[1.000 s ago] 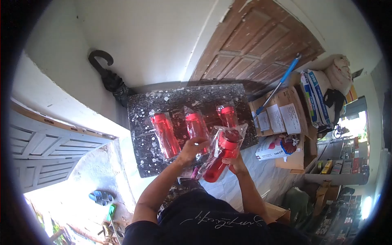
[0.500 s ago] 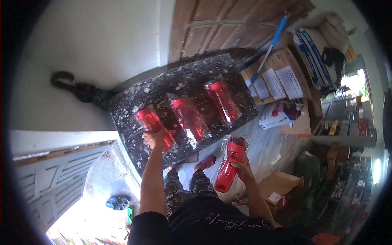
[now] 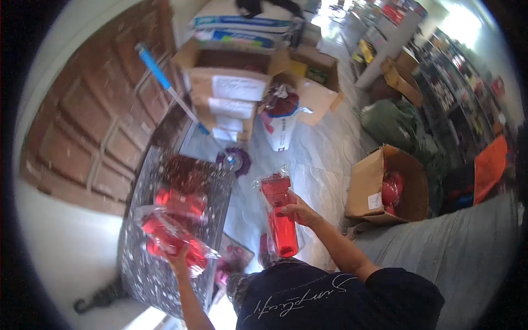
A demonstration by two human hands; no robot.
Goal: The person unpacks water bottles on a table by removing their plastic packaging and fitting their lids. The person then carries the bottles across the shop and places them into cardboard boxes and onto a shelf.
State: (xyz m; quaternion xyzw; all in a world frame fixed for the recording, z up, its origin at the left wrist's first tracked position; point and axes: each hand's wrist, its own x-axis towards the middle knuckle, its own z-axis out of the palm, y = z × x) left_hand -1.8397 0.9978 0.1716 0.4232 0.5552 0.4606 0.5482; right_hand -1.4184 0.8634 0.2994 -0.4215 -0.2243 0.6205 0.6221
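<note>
Nearest the wearer's dark shirt [image 3: 330, 300], the right hand [image 3: 301, 212] grips a red plastic bottle [image 3: 284, 228] in a clear wrapper. The fingers close around its middle; the bottle is near upright in view, cap end away from the body, and clear of the table [image 3: 137, 283].

The left hand [image 3: 179, 260] holds a 2nd wrapped bottle [image 3: 164, 230], fingers around its lower part. It slants across the speckled tabletop and partly covers a 3rd bottle [image 3: 194, 260], which lies on the table. Whether the 2nd bottle is fully lifted or touches the 3rd, the view cannot tell.

A 4th bottle [image 3: 181, 202] lies on the table just beyond these, on its side.

As things stand, 2 bottles are in hand, 1 per hand, and 2 appear to lie on the table. The right bottle is wholly off the tabletop, and the wrappers seen are on.

Farther off, to the right, an open cardboard box [image 3: 363, 190] on the floor has red items [image 3: 392, 190] inside; their exact kind and count are unclear. Beyond the table are a purple mop head [image 3: 235, 161], a blue-handled pole [image 3: 155, 69], a white sack [image 3: 279, 135] and stacked cartons [image 3: 234, 88]. A brown panelled door [image 3: 88, 115] stands at the left.
</note>
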